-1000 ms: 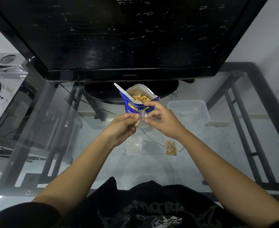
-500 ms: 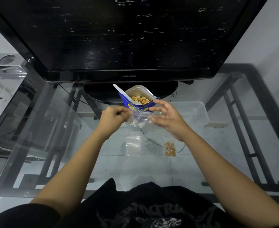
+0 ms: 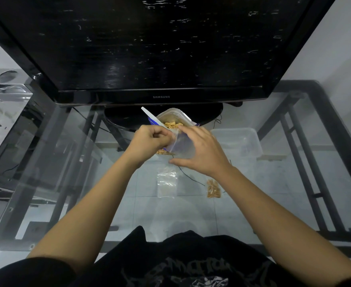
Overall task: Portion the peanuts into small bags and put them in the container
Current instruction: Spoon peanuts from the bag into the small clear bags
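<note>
An open blue peanut pack stands on the glass table under the TV, with a white spoon sticking out of it. Right in front of it, my left hand pinches the top edge of a small clear bag. My right hand holds the bag's other side, fingers spread around it. A stack of empty small bags lies on the glass nearer me. A small filled bag of peanuts lies to its right. The clear plastic container sits at the right.
A large black Samsung TV on its round stand looms over the back of the glass table. A silver appliance stands at the left. A thin black cable runs across the glass.
Both hands have lifted the small clear bag up and away from me, closer to the peanut pack's mouth. My right hand has spread wider around the bag.
</note>
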`<action>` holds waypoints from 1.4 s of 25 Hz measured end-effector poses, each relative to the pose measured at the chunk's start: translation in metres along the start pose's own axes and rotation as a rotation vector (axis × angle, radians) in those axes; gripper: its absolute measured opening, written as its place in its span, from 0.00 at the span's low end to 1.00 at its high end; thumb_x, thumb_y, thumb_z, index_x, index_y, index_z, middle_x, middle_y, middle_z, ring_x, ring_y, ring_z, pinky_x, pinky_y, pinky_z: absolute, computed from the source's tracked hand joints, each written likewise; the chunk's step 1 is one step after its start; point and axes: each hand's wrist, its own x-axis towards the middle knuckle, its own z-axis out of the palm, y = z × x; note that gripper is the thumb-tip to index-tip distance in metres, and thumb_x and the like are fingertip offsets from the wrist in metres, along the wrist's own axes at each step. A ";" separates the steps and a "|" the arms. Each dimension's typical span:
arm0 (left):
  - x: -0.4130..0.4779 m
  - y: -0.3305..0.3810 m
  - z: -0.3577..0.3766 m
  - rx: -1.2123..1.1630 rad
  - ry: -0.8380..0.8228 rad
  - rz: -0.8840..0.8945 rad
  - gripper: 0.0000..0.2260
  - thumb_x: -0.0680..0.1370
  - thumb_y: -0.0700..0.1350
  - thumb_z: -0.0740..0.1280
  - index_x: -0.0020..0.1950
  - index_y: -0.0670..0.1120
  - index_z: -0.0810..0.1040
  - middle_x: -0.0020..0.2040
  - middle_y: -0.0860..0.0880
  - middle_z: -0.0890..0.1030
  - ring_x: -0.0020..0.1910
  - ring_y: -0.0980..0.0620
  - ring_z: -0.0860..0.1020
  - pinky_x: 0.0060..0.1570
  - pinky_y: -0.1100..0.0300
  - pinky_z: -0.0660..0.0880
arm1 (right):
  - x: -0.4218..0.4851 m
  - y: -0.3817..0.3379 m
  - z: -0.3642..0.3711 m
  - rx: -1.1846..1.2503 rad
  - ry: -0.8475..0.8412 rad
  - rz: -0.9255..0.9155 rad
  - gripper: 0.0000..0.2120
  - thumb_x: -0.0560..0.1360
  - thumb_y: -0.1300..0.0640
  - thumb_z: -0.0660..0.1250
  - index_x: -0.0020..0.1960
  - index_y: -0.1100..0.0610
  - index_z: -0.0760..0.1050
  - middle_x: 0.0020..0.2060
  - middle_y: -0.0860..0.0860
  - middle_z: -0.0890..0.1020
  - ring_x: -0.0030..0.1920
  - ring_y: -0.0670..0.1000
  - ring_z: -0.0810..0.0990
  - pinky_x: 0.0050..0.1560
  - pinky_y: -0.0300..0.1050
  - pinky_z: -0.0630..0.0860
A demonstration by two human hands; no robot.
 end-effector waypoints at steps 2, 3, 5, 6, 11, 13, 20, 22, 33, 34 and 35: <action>0.002 0.000 0.000 0.056 0.016 0.002 0.04 0.72 0.37 0.69 0.41 0.44 0.82 0.36 0.39 0.82 0.33 0.56 0.78 0.35 0.68 0.73 | 0.001 0.000 0.004 0.068 0.087 0.010 0.34 0.64 0.39 0.73 0.65 0.52 0.71 0.58 0.47 0.77 0.58 0.47 0.72 0.59 0.40 0.67; 0.003 -0.001 0.000 0.078 0.023 0.003 0.03 0.72 0.37 0.69 0.42 0.43 0.82 0.37 0.38 0.82 0.33 0.55 0.78 0.36 0.68 0.73 | 0.001 0.000 0.005 0.099 0.128 -0.004 0.30 0.65 0.40 0.72 0.62 0.53 0.73 0.55 0.47 0.78 0.54 0.46 0.72 0.55 0.39 0.68; 0.004 -0.002 0.000 0.073 0.017 0.001 0.03 0.72 0.37 0.69 0.43 0.42 0.82 0.37 0.38 0.82 0.33 0.55 0.78 0.37 0.66 0.73 | 0.001 0.002 0.005 0.136 0.151 -0.030 0.29 0.65 0.41 0.73 0.61 0.54 0.74 0.53 0.47 0.78 0.53 0.45 0.72 0.54 0.39 0.70; 0.004 -0.002 0.001 0.046 0.011 -0.008 0.03 0.73 0.37 0.69 0.43 0.41 0.82 0.35 0.40 0.82 0.32 0.56 0.78 0.36 0.67 0.73 | 0.001 0.002 0.006 0.139 0.127 -0.029 0.31 0.64 0.42 0.74 0.63 0.53 0.72 0.56 0.47 0.77 0.56 0.45 0.72 0.57 0.40 0.69; 0.007 -0.001 0.002 -0.028 -0.006 -0.016 0.03 0.73 0.36 0.69 0.44 0.40 0.82 0.36 0.46 0.82 0.33 0.58 0.79 0.35 0.69 0.73 | 0.004 0.006 0.012 0.070 0.152 -0.014 0.34 0.64 0.38 0.73 0.65 0.54 0.71 0.58 0.48 0.78 0.59 0.49 0.73 0.60 0.43 0.68; 0.009 0.001 0.000 -0.036 -0.012 -0.016 0.02 0.73 0.36 0.69 0.43 0.40 0.82 0.35 0.47 0.82 0.32 0.59 0.79 0.34 0.70 0.73 | 0.007 0.005 0.012 0.077 0.165 -0.023 0.32 0.65 0.38 0.70 0.62 0.55 0.73 0.56 0.48 0.79 0.56 0.48 0.75 0.58 0.42 0.70; 0.032 -0.003 -0.020 -0.061 0.648 -0.087 0.12 0.73 0.55 0.69 0.50 0.49 0.75 0.35 0.55 0.75 0.35 0.61 0.75 0.40 0.66 0.72 | 0.015 0.014 0.009 0.392 0.285 0.086 0.25 0.64 0.49 0.77 0.58 0.56 0.76 0.50 0.46 0.79 0.50 0.40 0.77 0.49 0.31 0.74; 0.051 -0.009 -0.028 -0.065 0.541 -0.224 0.21 0.72 0.59 0.69 0.57 0.46 0.75 0.38 0.55 0.76 0.43 0.55 0.78 0.47 0.60 0.74 | 0.019 0.020 0.008 0.504 0.277 0.185 0.25 0.65 0.52 0.77 0.59 0.55 0.75 0.50 0.46 0.80 0.50 0.41 0.78 0.49 0.31 0.75; 0.065 0.004 -0.024 0.461 0.266 0.226 0.08 0.78 0.43 0.64 0.49 0.41 0.81 0.37 0.49 0.80 0.33 0.58 0.75 0.32 0.76 0.69 | 0.026 0.038 0.014 0.640 0.162 0.369 0.22 0.67 0.51 0.75 0.59 0.51 0.74 0.52 0.44 0.81 0.53 0.39 0.78 0.53 0.34 0.76; 0.064 0.002 -0.020 0.469 0.264 0.220 0.09 0.78 0.42 0.63 0.49 0.40 0.81 0.36 0.47 0.80 0.33 0.55 0.77 0.33 0.74 0.71 | 0.026 0.039 0.014 0.645 0.162 0.369 0.22 0.67 0.51 0.75 0.58 0.51 0.74 0.51 0.43 0.81 0.53 0.39 0.78 0.53 0.33 0.76; 0.063 -0.001 -0.014 0.446 0.264 0.177 0.09 0.78 0.42 0.62 0.47 0.40 0.81 0.36 0.44 0.81 0.33 0.50 0.79 0.35 0.70 0.74 | 0.026 0.039 0.014 0.647 0.158 0.370 0.22 0.67 0.51 0.75 0.58 0.51 0.74 0.50 0.43 0.81 0.53 0.38 0.78 0.53 0.32 0.76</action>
